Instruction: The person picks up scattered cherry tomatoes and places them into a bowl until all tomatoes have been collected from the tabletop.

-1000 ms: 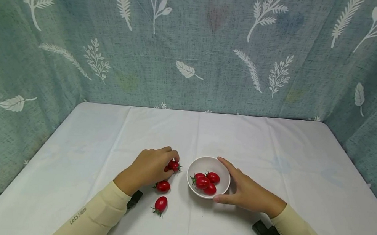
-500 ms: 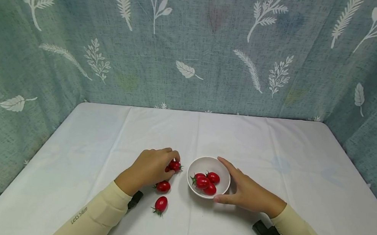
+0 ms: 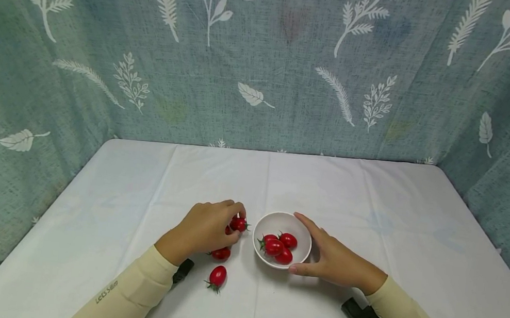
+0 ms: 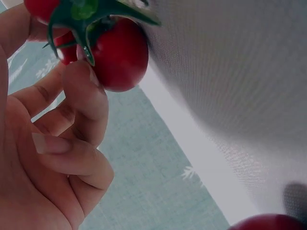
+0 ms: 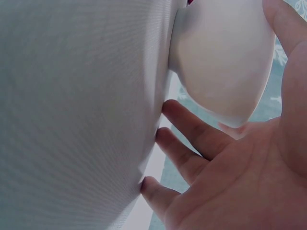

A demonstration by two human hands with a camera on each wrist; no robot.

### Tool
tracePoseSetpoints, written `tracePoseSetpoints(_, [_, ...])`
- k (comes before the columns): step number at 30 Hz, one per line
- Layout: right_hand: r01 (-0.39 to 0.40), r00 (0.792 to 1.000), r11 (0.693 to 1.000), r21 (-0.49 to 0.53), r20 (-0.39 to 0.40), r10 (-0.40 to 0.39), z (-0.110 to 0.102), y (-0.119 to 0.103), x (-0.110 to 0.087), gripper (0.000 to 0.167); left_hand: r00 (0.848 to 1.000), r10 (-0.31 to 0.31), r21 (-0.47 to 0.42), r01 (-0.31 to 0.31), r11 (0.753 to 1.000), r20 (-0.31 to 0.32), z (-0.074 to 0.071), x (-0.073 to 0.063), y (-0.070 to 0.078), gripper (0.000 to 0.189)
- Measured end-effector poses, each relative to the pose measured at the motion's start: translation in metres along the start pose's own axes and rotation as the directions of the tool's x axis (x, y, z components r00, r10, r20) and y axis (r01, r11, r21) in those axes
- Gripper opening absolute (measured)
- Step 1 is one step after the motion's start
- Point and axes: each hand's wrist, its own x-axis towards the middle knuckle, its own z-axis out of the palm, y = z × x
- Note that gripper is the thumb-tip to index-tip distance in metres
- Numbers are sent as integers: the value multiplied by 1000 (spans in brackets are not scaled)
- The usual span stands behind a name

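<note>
My left hand (image 3: 208,226) pinches a red cherry tomato (image 3: 240,224) with a green stem cap, just left of the white bowl. Another cherry tomato (image 3: 229,230) shows partly behind its fingers. Seen from the left wrist, a cherry tomato (image 4: 122,55) sits at the fingertips, with a green calyx (image 4: 84,9) in front. On the right, my right hand (image 3: 338,258) holds the white bowl (image 3: 257,242) by its rim between thumb and forefinger. Its other fingers (image 5: 192,129) touch the cloth in the right wrist view. Several cherry tomatoes (image 3: 273,247) lie in the bowl.
Two more cherry tomatoes lie on the white tablecloth (image 3: 326,187): one tomato (image 3: 220,253) partly under the left hand, one tomato (image 3: 217,276) nearer the front. A green leaf-patterned curtain (image 3: 263,77) encloses the back and sides.
The left hand and its pinched tomato have shifted slightly right, toward the bowl. The left thumb now covers more of the tomato below it. The right hand and bowl have stayed put.
</note>
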Motion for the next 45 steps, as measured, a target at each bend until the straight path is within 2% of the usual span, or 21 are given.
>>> tracePoseSetpoints(6, [-4,1000,1000,2,3,4,1,0,0,110,999,18,3,-17,1000,-42,0,0,0,26])
tracePoseSetpoints(12, [-10,1000,1000,6,5,10,1,0,0,110,991,62,9,-61,998,-117,-4,-1,5,30])
tracePoseSetpoints(21, [-24,1000,1000,15,5,24,0,-2,-1,111,960,139,31,-136,990,-242,-10,-3,10,32])
tracePoseSetpoints(25, [-28,1000,1000,12,0,28,0,-2,-1,110,947,162,34,-159,987,-276,-11,-3,11,32])
tracePoseSetpoints(41, [-40,999,999,9,10,40,-1,-2,0,110,920,266,41,-265,963,-287,-10,-4,24,33])
tracePoseSetpoints(45, [-46,999,999,13,18,46,-1,-2,0,110,922,277,26,-280,960,-271,-10,-4,27,33])
